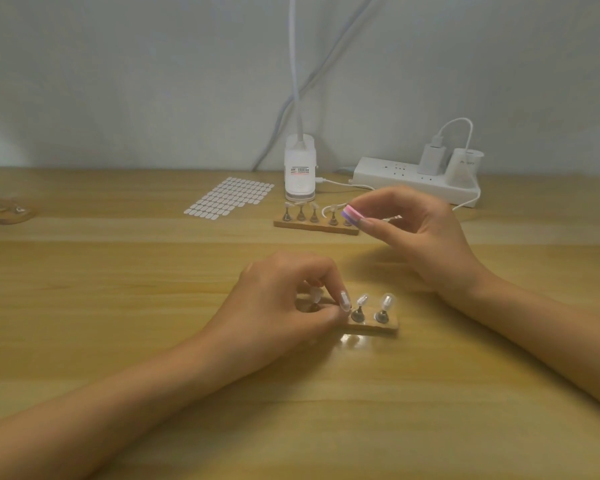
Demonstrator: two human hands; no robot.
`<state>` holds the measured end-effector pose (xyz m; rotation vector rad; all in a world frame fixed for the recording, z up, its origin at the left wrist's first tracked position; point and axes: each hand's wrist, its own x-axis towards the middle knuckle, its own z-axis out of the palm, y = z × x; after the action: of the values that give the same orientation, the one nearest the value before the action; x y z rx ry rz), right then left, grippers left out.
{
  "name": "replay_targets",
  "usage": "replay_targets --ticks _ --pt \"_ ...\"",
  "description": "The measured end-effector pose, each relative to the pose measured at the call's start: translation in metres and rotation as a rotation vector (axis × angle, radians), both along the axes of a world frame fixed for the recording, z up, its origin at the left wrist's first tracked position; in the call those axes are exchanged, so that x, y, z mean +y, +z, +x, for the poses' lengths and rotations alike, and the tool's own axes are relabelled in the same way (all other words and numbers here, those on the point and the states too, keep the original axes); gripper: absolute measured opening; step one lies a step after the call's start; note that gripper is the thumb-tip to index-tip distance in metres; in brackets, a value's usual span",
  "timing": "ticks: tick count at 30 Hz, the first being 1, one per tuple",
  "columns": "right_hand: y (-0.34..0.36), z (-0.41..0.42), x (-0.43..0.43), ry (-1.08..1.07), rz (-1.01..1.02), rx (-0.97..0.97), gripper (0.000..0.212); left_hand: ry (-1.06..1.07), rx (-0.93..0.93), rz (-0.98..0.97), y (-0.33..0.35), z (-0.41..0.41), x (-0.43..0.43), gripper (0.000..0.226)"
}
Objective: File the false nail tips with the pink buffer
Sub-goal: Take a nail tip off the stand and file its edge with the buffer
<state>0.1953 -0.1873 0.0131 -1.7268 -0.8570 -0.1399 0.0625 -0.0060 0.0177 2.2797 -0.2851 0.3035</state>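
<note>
My right hand [416, 233] pinches a small pink and purple buffer block [352, 215] between thumb and fingers, raised above the table. A near wooden stand [373, 328] carries clear false nail tips [385, 301] on metal pegs. My left hand [284, 306] covers the stand's left end, its fingertips pinching one peg with a tip [344, 301] on it. A second wooden stand [314, 226] with several tips sits farther back, its right end partly hidden behind the buffer.
A sheet of adhesive tabs [229, 199] lies at the back centre. A white clip lamp base [299, 169] with its cable stands behind the far stand. A white power strip [416, 180] with plugs is at the back right. A brown object [0, 209] lies at the left edge.
</note>
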Motion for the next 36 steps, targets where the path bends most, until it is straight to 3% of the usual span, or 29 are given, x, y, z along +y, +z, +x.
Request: replay_targets --ticks 4,8,11,14,17,21,26,30,33,36 --pt "0.001 -0.002 0.001 -0.003 -0.003 0.016 0.021 -0.02 -0.09 0.102 -0.002 -0.002 0.0 0.004" --pt "0.002 -0.003 0.0 0.002 -0.003 0.01 0.022 0.045 -0.345 0.323 -0.002 -0.008 -0.004 0.014" --pt "0.0 -0.003 -0.001 0.004 -0.007 -0.006 0.022 0.021 -0.414 0.205 0.007 -0.014 -0.001 0.009" --pt "-0.001 -0.003 -0.002 0.019 -0.024 -0.053 0.017 -0.017 -0.358 -0.007 0.025 -0.011 0.01 0.006" --pt "-0.001 -0.002 -0.002 0.035 -0.055 -0.123 0.016 -0.031 -0.15 -0.226 0.035 0.007 0.022 0.01" --pt "-0.003 -0.003 -0.003 0.045 -0.066 -0.258 0.018 0.029 0.045 -0.271 0.019 0.035 0.022 0.006" --pt "-0.003 -0.005 0.002 0.078 -0.152 -0.459 0.013 0.063 0.019 -0.315 -0.001 0.046 0.018 0.006" --pt "0.0 -0.003 0.001 0.006 -0.167 -0.353 0.008 0.03 0.006 -0.34 -0.003 0.045 0.019 0.003" --pt "0.002 -0.008 0.003 0.03 -0.088 -0.434 0.009 0.024 0.002 -0.346 -0.004 0.046 0.02 0.003" --pt "0.0 -0.01 0.004 0.038 -0.164 -0.422 0.009 0.021 -0.012 -0.347 -0.006 0.047 0.021 0.003"
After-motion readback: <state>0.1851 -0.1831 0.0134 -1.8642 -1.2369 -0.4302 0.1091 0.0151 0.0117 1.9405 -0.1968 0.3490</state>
